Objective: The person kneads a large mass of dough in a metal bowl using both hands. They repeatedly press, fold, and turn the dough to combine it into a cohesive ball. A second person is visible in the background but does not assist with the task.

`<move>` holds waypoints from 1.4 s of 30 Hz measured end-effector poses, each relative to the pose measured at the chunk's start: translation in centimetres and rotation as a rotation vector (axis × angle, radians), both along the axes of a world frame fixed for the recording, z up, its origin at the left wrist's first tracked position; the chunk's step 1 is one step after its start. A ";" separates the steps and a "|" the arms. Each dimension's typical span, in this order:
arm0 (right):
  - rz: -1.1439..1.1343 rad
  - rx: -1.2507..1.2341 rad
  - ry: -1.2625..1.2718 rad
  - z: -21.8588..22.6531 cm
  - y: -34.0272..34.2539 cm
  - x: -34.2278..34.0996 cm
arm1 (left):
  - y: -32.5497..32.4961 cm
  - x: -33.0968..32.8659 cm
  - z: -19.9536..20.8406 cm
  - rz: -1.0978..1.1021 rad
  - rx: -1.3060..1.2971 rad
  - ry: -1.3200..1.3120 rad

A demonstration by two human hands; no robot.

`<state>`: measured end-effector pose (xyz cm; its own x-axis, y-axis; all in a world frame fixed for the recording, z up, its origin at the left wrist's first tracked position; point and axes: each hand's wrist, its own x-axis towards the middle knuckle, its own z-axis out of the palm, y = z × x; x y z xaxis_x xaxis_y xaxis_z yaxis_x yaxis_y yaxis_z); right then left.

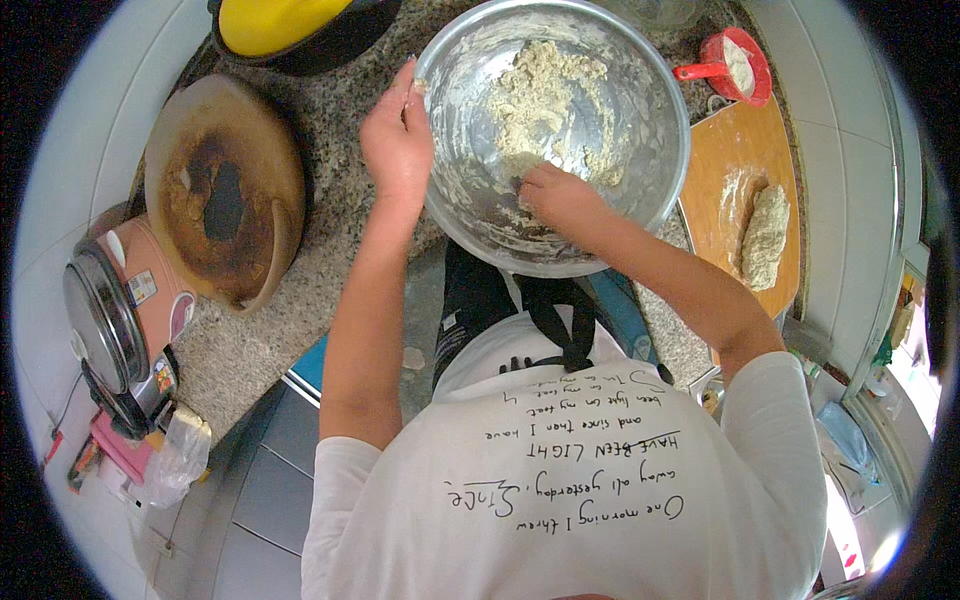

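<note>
A large metal mixing bowl [660, 215] stands at the counter's front edge, its inner wall smeared with flour and paste. Crumbly, pale dough [545, 90] lies clumped across its bottom. At the bowl's left rim, my left hand [397, 145] holds on, thumb toward the inside and fingers along the outer side. My right hand [562, 203] reaches into the near part of the bowl with its fingers curled together on a bit of dough against the wall. The undersides of those fingers are hidden.
Right of the bowl, a wooden board [715, 150] carries a floury dough log [766, 238]. Behind it sits a red scoop [735, 68] with flour. On the left are a scorched round pan-like vessel [165, 170], a pink rice cooker [140, 290] and a dark pot with yellow contents [280, 25].
</note>
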<state>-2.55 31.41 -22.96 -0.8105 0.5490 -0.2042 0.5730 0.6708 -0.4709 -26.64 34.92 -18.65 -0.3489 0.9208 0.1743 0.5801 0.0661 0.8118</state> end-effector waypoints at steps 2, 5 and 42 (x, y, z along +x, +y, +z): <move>-0.041 0.012 0.073 0.1 0.1 -2.6 | -0.1 -0.5 -0.4 -0.001 0.034 0.004; -0.098 0.064 0.199 0.8 2.6 -6.6 | 0.0 -1.7 -0.6 -0.011 0.049 0.029; -0.509 0.269 0.096 0.2 6.9 -4.4 | -0.4 -0.8 0.3 0.037 0.048 0.049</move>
